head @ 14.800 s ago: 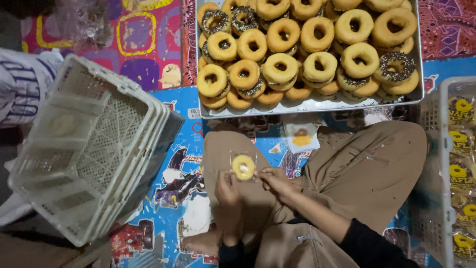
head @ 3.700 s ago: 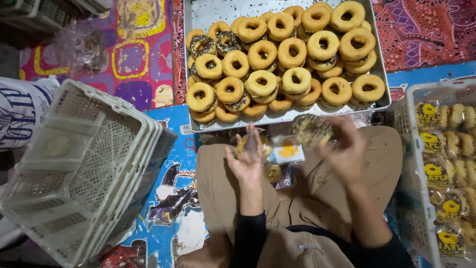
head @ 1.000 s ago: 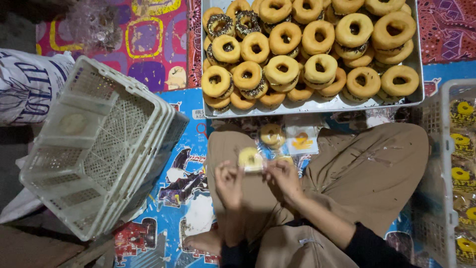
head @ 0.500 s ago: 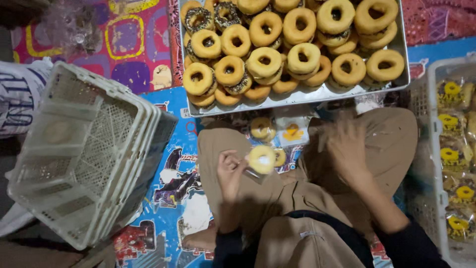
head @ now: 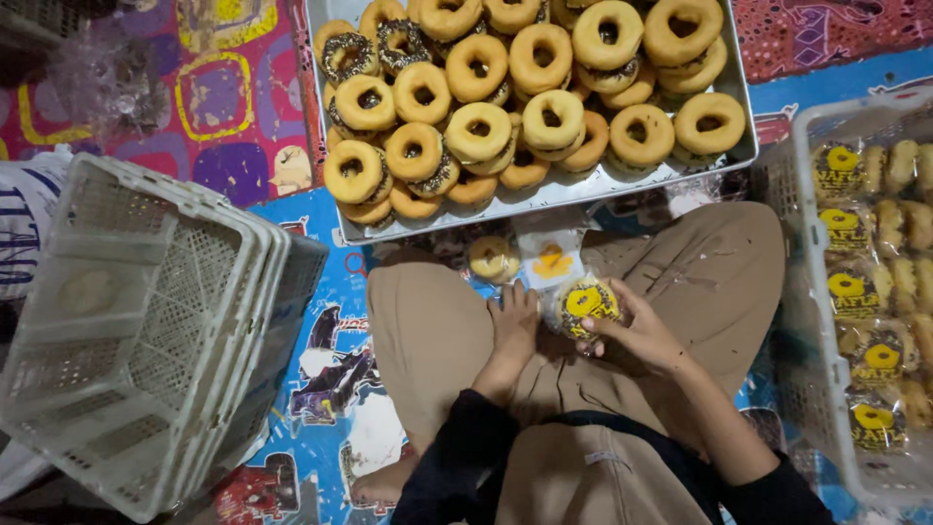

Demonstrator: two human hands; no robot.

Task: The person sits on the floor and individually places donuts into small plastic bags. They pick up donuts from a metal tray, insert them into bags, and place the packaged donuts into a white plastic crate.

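On the person's lap, the right hand (head: pixel 630 335) grips a wrapped doughnut (head: pixel 586 301) with a yellow label on its clear bag, while the left hand (head: pixel 512 329) lies loosely curled beside it, fingers by the wrapper; I cannot tell whether it pinches the plastic. Another doughnut (head: pixel 493 259) and a flat yellow-marked bag (head: pixel 550 261) rest between the knees. Judging by what lies about, the packing looks only partly done: the metal tray (head: pixel 544 202) ahead is heaped with bare doughnuts (head: pixel 477 132), some plain, some with dark sprinkles, while the white crate (head: pixel 812 321) at the right holds rows of bagged doughnuts (head: pixel 847 290). At the left, a stack of white crates (head: pixel 146 331) lies tipped on its side, with nothing in it that I can see.
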